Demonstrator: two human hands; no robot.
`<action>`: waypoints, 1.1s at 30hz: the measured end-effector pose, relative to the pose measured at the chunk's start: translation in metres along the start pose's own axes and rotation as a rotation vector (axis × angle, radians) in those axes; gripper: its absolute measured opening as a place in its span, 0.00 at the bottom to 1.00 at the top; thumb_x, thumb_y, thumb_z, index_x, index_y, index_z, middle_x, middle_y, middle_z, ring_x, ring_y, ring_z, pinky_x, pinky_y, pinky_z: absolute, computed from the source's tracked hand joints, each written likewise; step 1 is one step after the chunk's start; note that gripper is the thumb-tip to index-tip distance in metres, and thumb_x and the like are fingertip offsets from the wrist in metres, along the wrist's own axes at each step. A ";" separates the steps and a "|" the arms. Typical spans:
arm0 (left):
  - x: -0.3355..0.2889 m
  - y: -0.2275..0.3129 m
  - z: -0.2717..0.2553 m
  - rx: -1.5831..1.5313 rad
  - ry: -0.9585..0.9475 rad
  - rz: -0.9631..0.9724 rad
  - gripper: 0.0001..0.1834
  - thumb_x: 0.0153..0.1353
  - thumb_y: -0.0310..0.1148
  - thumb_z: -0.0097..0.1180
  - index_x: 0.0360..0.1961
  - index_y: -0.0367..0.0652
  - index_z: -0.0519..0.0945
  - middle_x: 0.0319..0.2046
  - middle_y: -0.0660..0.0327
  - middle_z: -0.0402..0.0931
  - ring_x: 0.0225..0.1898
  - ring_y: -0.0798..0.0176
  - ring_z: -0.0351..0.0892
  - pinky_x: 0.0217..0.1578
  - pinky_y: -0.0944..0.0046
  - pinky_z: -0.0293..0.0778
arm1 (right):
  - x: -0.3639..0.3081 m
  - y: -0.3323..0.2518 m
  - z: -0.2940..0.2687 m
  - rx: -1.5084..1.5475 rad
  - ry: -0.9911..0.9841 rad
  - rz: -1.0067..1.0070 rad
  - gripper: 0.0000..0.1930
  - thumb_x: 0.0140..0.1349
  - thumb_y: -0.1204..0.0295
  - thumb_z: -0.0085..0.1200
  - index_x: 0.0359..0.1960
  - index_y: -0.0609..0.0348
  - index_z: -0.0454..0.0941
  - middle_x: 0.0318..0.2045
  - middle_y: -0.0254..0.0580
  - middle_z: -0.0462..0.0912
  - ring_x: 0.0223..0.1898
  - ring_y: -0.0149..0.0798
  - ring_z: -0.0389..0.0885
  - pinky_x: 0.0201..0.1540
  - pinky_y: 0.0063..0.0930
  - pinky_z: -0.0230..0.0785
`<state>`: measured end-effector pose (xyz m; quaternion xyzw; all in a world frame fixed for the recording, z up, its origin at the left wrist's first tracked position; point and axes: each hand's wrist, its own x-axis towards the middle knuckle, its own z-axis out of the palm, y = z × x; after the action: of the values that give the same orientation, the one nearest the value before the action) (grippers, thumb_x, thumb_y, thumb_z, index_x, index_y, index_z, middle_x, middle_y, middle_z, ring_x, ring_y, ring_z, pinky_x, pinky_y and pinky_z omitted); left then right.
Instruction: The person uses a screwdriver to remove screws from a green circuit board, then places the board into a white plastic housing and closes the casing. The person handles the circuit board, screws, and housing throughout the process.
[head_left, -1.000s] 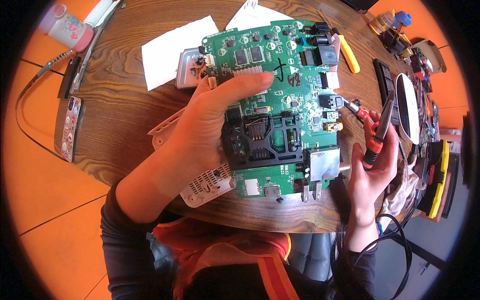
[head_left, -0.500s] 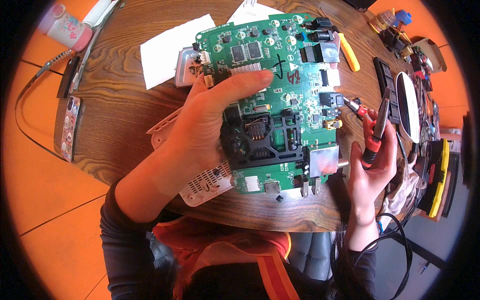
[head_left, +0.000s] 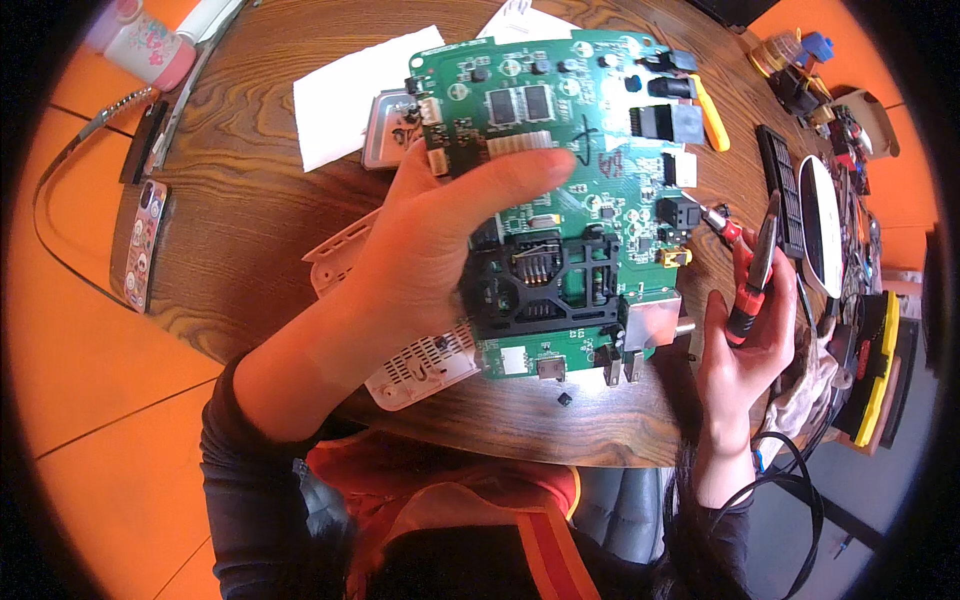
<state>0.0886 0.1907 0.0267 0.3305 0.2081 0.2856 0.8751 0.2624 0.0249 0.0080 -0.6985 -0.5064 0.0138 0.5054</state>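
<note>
A phone (head_left: 146, 245) lies along the desk's left edge. Next, the left hand (head_left: 425, 235) clamps the green circuit board (head_left: 585, 200) by its left edge, thumb across its face, fingers hidden below. The board is above the desk's middle, over a pale vented shell (head_left: 405, 388). It looks light and stiff, but its small soldered parts seem fragile; bare rims are probably the safest hold, clear of the right-side sockets. Nearer the desk's right edge, the right hand (head_left: 745, 365) curls around red-and-black pliers (head_left: 757, 280); whether it also grips the red thin-tipped tool (head_left: 722, 222) I cannot tell.
</note>
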 end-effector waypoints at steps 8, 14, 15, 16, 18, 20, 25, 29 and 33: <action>-0.001 -0.002 0.000 0.025 -0.063 0.086 0.14 0.49 0.28 0.61 0.38 0.40 0.75 0.31 0.63 0.77 0.32 0.70 0.77 0.35 0.69 0.75 | 0.003 -0.007 -0.001 -0.266 -0.073 -0.224 0.27 0.47 0.91 0.46 0.54 0.69 0.62 0.52 0.49 0.65 0.55 0.41 0.65 0.58 0.32 0.54; -0.002 0.001 0.000 0.075 -0.063 0.072 0.13 0.49 0.29 0.61 0.37 0.40 0.75 0.31 0.63 0.77 0.32 0.70 0.77 0.34 0.69 0.74 | 0.002 -0.007 -0.001 -0.215 -0.033 -0.150 0.27 0.48 0.90 0.47 0.54 0.69 0.61 0.53 0.50 0.65 0.55 0.41 0.65 0.57 0.31 0.55; -0.003 0.001 0.000 0.072 -0.058 0.073 0.13 0.49 0.29 0.61 0.37 0.40 0.75 0.31 0.63 0.77 0.32 0.70 0.77 0.34 0.69 0.75 | 0.001 -0.006 -0.001 -0.199 -0.034 -0.163 0.27 0.48 0.91 0.47 0.54 0.69 0.61 0.53 0.49 0.65 0.55 0.41 0.65 0.57 0.31 0.55; -0.003 0.000 0.000 0.066 -0.061 0.080 0.13 0.49 0.29 0.61 0.37 0.40 0.75 0.31 0.63 0.77 0.32 0.70 0.77 0.34 0.69 0.75 | 0.001 -0.006 -0.002 -0.195 -0.029 -0.164 0.27 0.48 0.91 0.47 0.54 0.69 0.61 0.53 0.49 0.65 0.55 0.40 0.66 0.57 0.31 0.55; -0.003 0.000 -0.001 0.068 -0.070 0.090 0.13 0.49 0.29 0.61 0.37 0.40 0.75 0.31 0.63 0.77 0.32 0.70 0.77 0.34 0.69 0.75 | 0.000 -0.006 -0.001 -0.159 -0.017 -0.146 0.27 0.48 0.90 0.47 0.54 0.69 0.62 0.52 0.49 0.65 0.54 0.40 0.66 0.57 0.30 0.54; -0.003 0.000 -0.001 0.082 -0.081 0.097 0.14 0.48 0.29 0.61 0.37 0.40 0.75 0.31 0.62 0.77 0.32 0.70 0.78 0.33 0.69 0.76 | 0.001 -0.007 0.001 -0.105 -0.005 -0.097 0.26 0.49 0.90 0.47 0.53 0.68 0.62 0.51 0.48 0.66 0.52 0.40 0.68 0.58 0.30 0.54; -0.003 0.006 0.004 0.114 -0.020 0.043 0.15 0.48 0.30 0.60 0.39 0.39 0.74 0.32 0.60 0.77 0.32 0.67 0.78 0.34 0.68 0.77 | -0.002 -0.025 0.000 0.540 0.027 0.403 0.16 0.61 0.79 0.40 0.51 0.63 0.61 0.42 0.42 0.69 0.42 0.32 0.71 0.40 0.32 0.76; -0.007 0.004 0.027 0.152 0.006 0.061 0.18 0.48 0.33 0.60 0.41 0.39 0.72 0.32 0.59 0.76 0.33 0.66 0.78 0.35 0.67 0.76 | -0.001 -0.030 -0.001 0.956 -0.072 0.491 0.14 0.60 0.75 0.47 0.46 0.60 0.61 0.40 0.42 0.71 0.40 0.31 0.71 0.41 0.30 0.71; -0.015 -0.008 0.046 0.163 -0.015 0.123 0.18 0.51 0.32 0.57 0.42 0.38 0.70 0.34 0.59 0.75 0.33 0.66 0.77 0.34 0.67 0.74 | -0.001 -0.026 -0.003 0.819 -0.238 0.424 0.18 0.48 0.77 0.61 0.37 0.56 0.64 0.29 0.28 0.68 0.30 0.21 0.68 0.32 0.16 0.61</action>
<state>0.1054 0.1550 0.0554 0.4150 0.2034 0.3181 0.8278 0.2454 0.0209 0.0280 -0.5232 -0.3600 0.3953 0.6636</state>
